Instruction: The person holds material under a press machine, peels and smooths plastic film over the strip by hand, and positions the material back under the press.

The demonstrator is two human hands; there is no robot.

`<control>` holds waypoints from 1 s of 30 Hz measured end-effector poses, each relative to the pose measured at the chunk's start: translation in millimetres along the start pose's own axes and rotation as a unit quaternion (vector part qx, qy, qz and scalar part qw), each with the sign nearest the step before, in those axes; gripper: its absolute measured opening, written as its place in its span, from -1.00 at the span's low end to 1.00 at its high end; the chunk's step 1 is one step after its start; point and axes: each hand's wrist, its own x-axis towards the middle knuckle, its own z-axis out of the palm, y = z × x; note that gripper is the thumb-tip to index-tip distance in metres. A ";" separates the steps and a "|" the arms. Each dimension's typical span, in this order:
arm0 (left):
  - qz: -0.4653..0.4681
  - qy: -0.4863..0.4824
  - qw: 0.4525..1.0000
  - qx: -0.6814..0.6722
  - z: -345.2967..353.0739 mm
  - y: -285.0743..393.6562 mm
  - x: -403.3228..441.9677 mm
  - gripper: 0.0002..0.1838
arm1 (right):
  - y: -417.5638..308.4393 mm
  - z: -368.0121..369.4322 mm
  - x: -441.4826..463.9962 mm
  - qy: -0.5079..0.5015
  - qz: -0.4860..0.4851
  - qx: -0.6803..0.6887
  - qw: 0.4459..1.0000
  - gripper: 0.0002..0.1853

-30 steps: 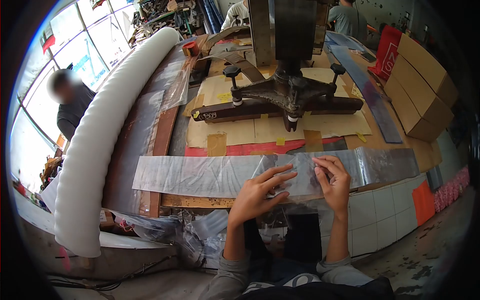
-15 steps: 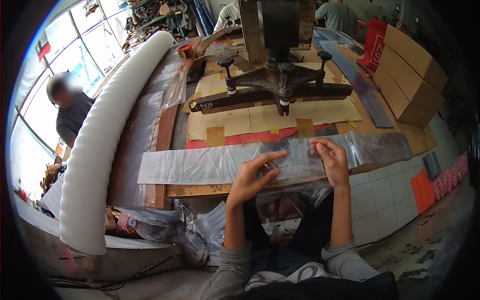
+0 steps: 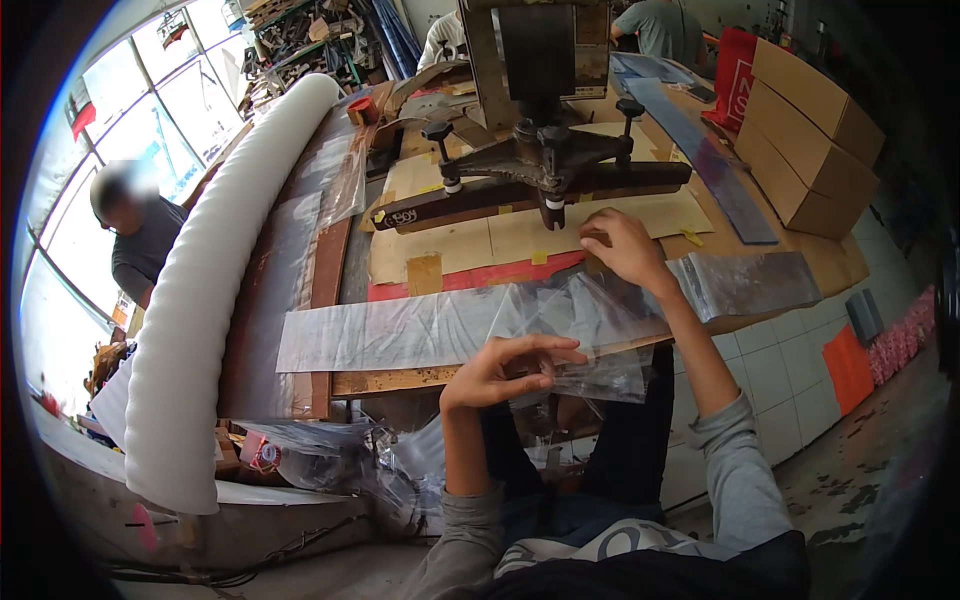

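The bare wooden front edge of the bench [image 3: 385, 382] runs just beyond the left hand [image 3: 495, 374], with open room below it on the left hand's near side. The right hand [image 3: 630, 250] is over the far side of that edge, close to the black metal press bar [image 3: 440, 207] and its arms, so the gap ahead of its fingers is narrow; the tan flat board [image 3: 470, 240] spreads around and below them. A thick white foam roll [image 3: 215, 290] bounds the left of the frame, and brown cardboard boxes [image 3: 812, 150] stand at upper right, both well apart from the hands. The right forearm hides part of the bench edge, and the picture's dark rim cuts off the corners. The clear, crumpled plastic film [image 3: 590, 315] is see-through, so its outline is hard to make out against the long translucent plastic strip [image 3: 375, 330] along the front of the bench. The film lies between the hands and hangs past the edge, at the left fingertips and below the right palm. The left fingers are apart, thumb below the index finger; the right fingers are curled, with the thumb near them. Whether either hand grips film, I cannot tell.
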 end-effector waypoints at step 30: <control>-0.050 -0.035 0.998 0.016 -1.0 2.0 1.5 -0.41 | -26.1 -12.7 -23.9 -0.130 0.019 -0.145 0.981 -0.66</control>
